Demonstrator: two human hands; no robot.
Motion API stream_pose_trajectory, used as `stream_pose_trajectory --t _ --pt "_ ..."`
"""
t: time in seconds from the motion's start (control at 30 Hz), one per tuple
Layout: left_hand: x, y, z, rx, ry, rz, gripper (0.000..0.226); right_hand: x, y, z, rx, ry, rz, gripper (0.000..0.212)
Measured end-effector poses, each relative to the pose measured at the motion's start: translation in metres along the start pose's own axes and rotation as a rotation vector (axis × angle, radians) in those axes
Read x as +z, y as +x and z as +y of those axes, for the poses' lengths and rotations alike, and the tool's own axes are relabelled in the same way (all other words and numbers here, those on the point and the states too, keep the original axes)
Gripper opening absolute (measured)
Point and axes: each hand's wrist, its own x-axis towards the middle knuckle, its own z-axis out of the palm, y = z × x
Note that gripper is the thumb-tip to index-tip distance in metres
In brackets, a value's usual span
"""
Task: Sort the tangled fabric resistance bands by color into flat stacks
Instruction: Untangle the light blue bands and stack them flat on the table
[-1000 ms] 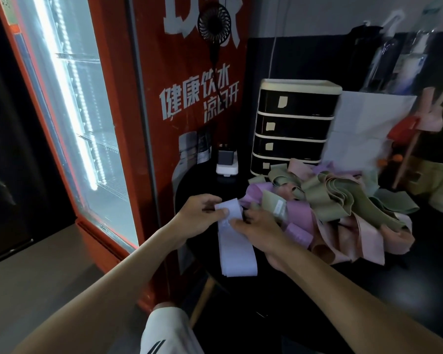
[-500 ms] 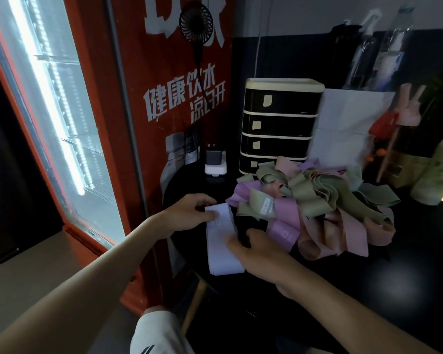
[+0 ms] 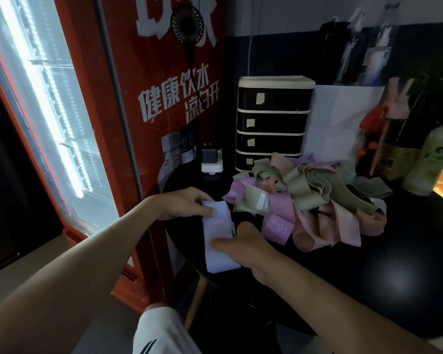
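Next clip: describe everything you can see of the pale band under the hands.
The pale band is a flat, whitish-lavender fabric strip lying lengthwise at the table's near-left edge, its near end at the rim. "20" is printed near its far end. Layered edges along its right side suggest several plies. The left hand's thumb rests on the far end, and the right hand's thumb presses its middle. It lies apart from the pile.

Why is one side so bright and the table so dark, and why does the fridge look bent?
Head view: the fridge's lit strip is blown out to white glare; the black table sinks into shadow, with only a dull sheen; the wide-angle lens bows the fridge frame; the pale band stack is readable, its printed number soft.
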Motion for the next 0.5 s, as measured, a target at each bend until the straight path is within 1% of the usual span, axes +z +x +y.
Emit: stream_pose_trajectory --t 0.1,0.17,0.2,0.37,0.43,0.5 --pt "0.000 -0.003 -0.002 0.018 -0.021 0.020 0.031 0.004 0.005 0.004 -0.005 -0.039 0.008 0.082" --pt "0.001 -0.004 -0.002 0.032 -0.034 0.043 0.033 0.004 0.007 0.006 -0.014 -0.052 0.026 0.090" --pt "0.001 -0.005 -0.003 0.041 -0.047 0.051 0.034 0.004 0.008 0.007 -0.029 -0.051 0.037 0.090" --pt "0.000 -0.010 -0.011 0.073 -0.109 0.125 0.039 0.006 0.005 0.009 -0.115 0.038 0.054 0.075" --pt "0.000 -0.010 -0.016 0.083 -0.139 0.143 0.041 0.006 0.002 0.008 -0.138 0.065 0.059 0.062" --pt "0.000 -0.011 -0.021 0.085 -0.156 0.155 0.044 0.006 0.003 0.008 -0.158 0.104 0.040 0.045"
